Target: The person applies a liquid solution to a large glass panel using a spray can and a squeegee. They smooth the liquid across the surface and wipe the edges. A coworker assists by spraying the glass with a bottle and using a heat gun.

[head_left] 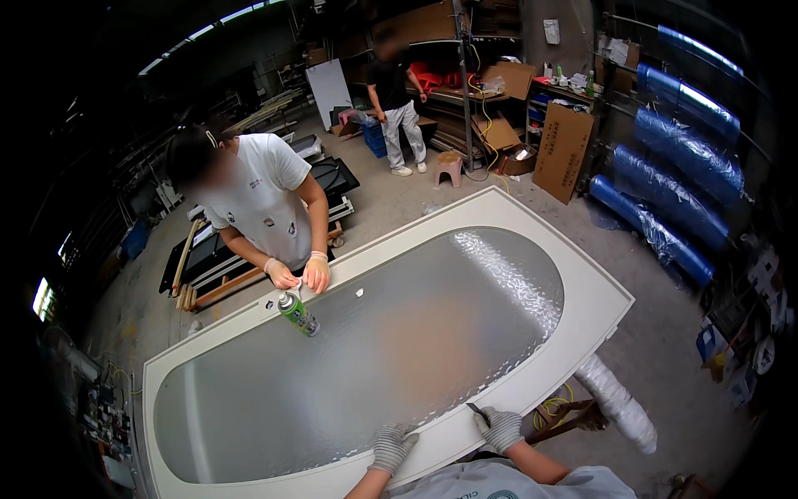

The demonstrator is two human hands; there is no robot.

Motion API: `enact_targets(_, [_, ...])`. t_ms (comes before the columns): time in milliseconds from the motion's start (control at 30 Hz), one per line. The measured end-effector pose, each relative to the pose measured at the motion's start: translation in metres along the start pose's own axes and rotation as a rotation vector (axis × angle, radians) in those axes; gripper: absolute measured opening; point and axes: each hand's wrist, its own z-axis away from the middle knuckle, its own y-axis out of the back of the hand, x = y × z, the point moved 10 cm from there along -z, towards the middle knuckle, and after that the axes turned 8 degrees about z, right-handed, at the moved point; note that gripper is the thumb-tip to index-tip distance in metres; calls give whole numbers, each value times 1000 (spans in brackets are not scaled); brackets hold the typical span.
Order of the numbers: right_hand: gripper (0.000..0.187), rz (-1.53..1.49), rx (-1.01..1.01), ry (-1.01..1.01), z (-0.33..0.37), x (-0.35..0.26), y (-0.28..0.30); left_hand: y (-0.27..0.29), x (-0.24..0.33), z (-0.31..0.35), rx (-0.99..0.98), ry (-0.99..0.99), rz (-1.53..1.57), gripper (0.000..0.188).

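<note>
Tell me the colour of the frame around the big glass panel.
The frame is off-white; it shows best in the head view.

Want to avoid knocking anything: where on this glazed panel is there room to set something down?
Bare textured glass lies left of the aerosol can, up to the white frame, and across the middle, right of the white scrap. Crowded: the far edge, around the can and co-worker's hands, and the near edge, by the left hand and right hand.
</note>
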Motion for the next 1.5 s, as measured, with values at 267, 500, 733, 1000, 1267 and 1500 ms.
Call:
enact_targets(267, [42,26,15,17,1,2,-3,25,16,15,134,-18,-137,34])
enact_targets(500, [43,-16,-19,-2,2,0,-3,39,34,32,354,-56,-131,28])
enact_targets(733, [43,-9,-11,-13,-4,4,0,10,1,22,92,-54,-105,28])
enact_targets(1000, [35,-34,74,18,0,2,-4,71,-27,77,-32,148,-174,32])
enact_targets(1267, [30,-187,173,110,6,-3,-1,134,-93,155,76,507,-368,31])
enact_targets(1500, [33,-180,113,84,-5,-5,1,69,1,48,79,279,-168,36])
